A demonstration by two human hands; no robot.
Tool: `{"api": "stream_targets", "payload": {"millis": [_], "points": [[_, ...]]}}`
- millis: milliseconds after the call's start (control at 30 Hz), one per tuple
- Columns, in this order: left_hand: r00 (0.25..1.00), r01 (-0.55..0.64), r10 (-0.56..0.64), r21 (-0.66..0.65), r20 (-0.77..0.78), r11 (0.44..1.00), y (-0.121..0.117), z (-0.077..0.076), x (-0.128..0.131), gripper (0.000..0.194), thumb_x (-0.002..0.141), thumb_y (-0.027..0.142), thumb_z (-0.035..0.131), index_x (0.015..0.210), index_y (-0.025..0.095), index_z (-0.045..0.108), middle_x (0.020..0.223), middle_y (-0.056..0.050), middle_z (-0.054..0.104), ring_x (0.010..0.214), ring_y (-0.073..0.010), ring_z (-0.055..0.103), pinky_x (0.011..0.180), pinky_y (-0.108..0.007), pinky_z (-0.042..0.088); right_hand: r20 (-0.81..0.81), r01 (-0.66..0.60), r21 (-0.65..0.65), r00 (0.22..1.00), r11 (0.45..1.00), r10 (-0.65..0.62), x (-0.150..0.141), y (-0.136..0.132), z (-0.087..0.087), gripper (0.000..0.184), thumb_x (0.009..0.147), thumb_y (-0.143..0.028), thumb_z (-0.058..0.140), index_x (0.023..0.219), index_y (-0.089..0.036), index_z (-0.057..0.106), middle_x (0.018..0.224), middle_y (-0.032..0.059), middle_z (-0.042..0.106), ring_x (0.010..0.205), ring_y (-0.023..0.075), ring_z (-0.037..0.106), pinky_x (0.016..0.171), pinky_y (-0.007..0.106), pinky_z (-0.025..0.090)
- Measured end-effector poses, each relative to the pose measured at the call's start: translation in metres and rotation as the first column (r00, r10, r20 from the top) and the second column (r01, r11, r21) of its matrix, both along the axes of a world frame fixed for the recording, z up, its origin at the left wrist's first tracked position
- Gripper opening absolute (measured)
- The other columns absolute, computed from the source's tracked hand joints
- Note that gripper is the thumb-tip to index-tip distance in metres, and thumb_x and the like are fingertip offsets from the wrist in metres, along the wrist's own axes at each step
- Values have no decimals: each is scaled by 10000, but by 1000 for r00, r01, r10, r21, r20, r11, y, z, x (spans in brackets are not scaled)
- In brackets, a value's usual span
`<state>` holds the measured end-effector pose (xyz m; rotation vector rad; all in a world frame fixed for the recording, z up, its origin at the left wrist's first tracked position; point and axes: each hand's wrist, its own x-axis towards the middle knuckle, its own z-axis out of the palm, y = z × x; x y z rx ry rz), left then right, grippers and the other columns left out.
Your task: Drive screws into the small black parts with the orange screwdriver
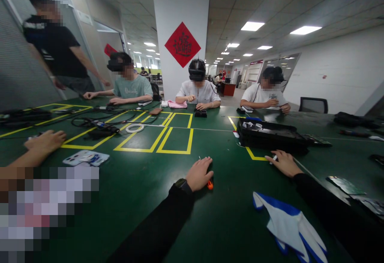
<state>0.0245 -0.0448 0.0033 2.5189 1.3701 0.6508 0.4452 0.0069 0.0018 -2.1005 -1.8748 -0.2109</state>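
My left hand point(199, 172) rests on the green table point(144, 199), fingers curled over a small orange-handled tool point(210, 184) that pokes out under my palm. My right hand point(283, 162) lies further right, pinching a small white piece point(274, 158) between thumb and fingers, just in front of a black tray-like case point(270, 134). Both arms wear black sleeves; a dark watch sits on my left wrist.
A white and blue work glove point(288, 227) lies near my right forearm. A phone point(85, 158) and a co-worker's hand point(45, 141) are at left. Cables point(99, 127) and a tape roll point(135, 128) lie among yellow floor-tape boxes. Three seated people work across the table; one stands at left.
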Motion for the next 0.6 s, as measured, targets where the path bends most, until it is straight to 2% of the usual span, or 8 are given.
{"api": "stream_targets", "payload": {"millis": [167, 267, 433, 600], "points": [[992, 104, -107, -48, -64, 993, -15, 5, 3, 489, 809, 293, 336, 1286, 184, 344, 1383, -42, 287, 1278, -168, 224, 1059, -354, 157, -45, -312, -80, 950, 947, 309, -81, -20, 9, 625, 736, -637, 334, 1194, -228, 451, 1300, 89, 375, 1187, 286, 321, 961, 416, 285], [983, 166, -171, -68, -70, 984, -22, 8, 5, 506, 801, 298, 348, 1292, 176, 333, 1388, -46, 276, 1281, -167, 215, 1061, -352, 151, -88, -456, -78, 889, 887, 449, -136, -14, 16, 596, 747, -618, 358, 1191, -231, 447, 1288, 86, 378, 1192, 269, 309, 965, 414, 270], [973, 224, -226, -55, -37, 973, -25, 12, 4, 496, 782, 265, 374, 1270, 177, 369, 1368, -47, 318, 1263, -168, 257, 1059, -355, 165, -125, -465, -49, 881, 884, 457, -231, 31, 25, 532, 771, -559, 397, 1128, -176, 493, 1235, 121, 407, 1166, 282, 303, 965, 420, 224], [978, 208, -208, -23, 23, 978, -24, 12, 2, 439, 767, 244, 399, 1196, 172, 465, 1294, -63, 423, 1212, -202, 341, 1042, -377, 216, -140, -544, -47, 834, 838, 534, -326, 67, 24, 579, 763, -586, 399, 1143, -154, 462, 1227, 131, 400, 1147, 282, 299, 945, 417, 226]]}}
